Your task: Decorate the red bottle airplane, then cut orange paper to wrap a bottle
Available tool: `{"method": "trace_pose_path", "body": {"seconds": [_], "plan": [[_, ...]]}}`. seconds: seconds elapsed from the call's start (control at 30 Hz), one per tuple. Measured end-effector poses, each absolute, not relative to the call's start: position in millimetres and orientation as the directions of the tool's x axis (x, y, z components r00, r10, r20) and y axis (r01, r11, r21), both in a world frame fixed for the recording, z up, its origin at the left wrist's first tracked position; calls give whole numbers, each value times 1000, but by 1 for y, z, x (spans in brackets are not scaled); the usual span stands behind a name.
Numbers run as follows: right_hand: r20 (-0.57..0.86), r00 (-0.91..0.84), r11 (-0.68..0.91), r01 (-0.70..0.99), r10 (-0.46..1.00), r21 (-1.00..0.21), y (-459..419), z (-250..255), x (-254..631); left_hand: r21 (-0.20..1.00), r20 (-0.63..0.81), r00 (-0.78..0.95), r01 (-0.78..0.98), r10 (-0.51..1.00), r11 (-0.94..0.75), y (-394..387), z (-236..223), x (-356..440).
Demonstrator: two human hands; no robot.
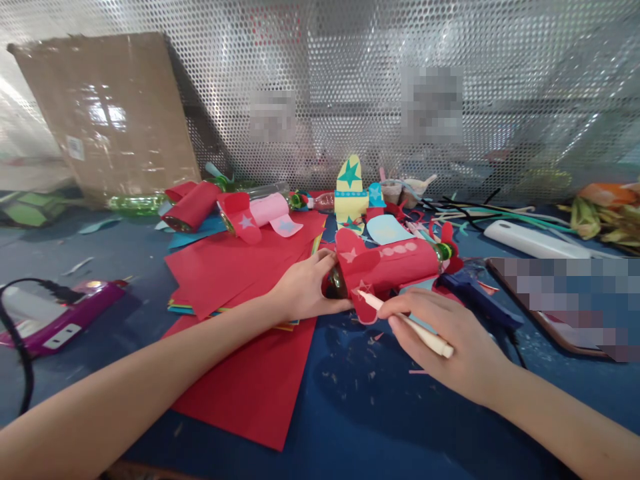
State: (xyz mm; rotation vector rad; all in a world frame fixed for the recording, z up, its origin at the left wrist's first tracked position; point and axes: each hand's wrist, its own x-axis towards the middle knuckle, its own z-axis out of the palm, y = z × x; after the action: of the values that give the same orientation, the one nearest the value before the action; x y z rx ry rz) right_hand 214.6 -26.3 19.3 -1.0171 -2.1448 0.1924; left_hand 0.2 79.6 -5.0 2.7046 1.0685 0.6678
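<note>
A red paper-covered bottle plane [395,263] with pink stars and dots lies on the blue table [350,400]. My left hand [305,288] grips its tail end, fingers wrapped round the bottle's base. My right hand [445,340] is closed on a cream-coloured pen-like stick [405,322], whose tip touches the plane's red tail fin [364,300]. Beside the plane's nose, a dark blue glue gun [475,293] rests on the table.
Red paper sheets [250,373] spread under my left arm. Other paper planes, red and pink [235,213] and yellow-teal [350,190], stand behind. A purple device with a black cable [65,317] is at left, cardboard [110,113] leans on the perforated screen, a white tube [530,240] lies at right.
</note>
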Motion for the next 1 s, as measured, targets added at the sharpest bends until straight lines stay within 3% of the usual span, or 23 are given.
{"method": "trace_pose_path", "body": {"seconds": [0.33,0.5,0.73,1.0], "plan": [[555,-384,656,600,738,-458,-26,20,215,318,330,642,615,693,-721,78,-2,1],[621,-371,706,533,690,-466,-29,21,217,306,320,645,623,694,-720,78,-2,1],[623,-405,716,575,669,-395,-28,21,214,305,328,640,624,695,-719,78,-2,1],[636,-291,638,644,715,-422,-29,22,217,320,346,638,609,688,-726,77,-3,1]]}}
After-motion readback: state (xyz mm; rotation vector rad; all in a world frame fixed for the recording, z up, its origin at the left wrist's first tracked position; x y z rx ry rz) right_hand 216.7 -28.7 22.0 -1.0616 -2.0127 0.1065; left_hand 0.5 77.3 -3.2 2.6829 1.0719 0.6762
